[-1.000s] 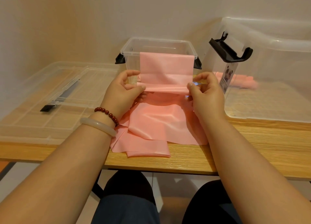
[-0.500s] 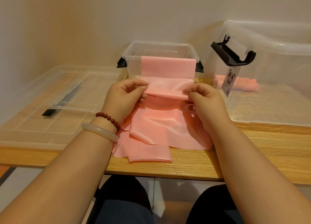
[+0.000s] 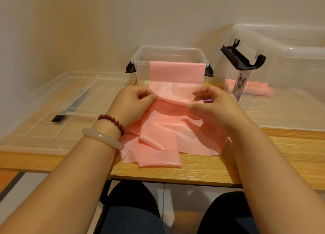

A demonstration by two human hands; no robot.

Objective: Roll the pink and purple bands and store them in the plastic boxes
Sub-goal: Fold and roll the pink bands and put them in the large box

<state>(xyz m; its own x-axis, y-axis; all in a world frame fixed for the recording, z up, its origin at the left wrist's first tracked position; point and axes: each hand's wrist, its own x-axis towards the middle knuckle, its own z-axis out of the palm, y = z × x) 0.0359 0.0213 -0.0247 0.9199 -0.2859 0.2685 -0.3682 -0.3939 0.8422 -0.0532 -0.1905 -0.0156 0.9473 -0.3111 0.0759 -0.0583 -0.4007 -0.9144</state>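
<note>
A long pink band (image 3: 175, 131) hangs over the near rim of a small clear plastic box (image 3: 168, 56) and lies in loose folds on the wooden table. My left hand (image 3: 130, 105) pinches the band's left edge at a fold just in front of the box. My right hand (image 3: 214, 107) pinches the right edge of the same fold between thumb and fingers. A large clear box (image 3: 284, 72) at the right has pink rolled bands (image 3: 255, 88) inside. No purple band is in view.
A clear lid (image 3: 61, 107) with a black latch lies flat on the left of the table. The large box's black handle (image 3: 241, 59) sticks up beside the small box. The table's front edge (image 3: 193, 177) runs just above my knees. A wall stands close behind.
Both hands came down and toward me with the fold of the band. The right hand's fingers have spread wider over the fold. The view has tilted down a little.
</note>
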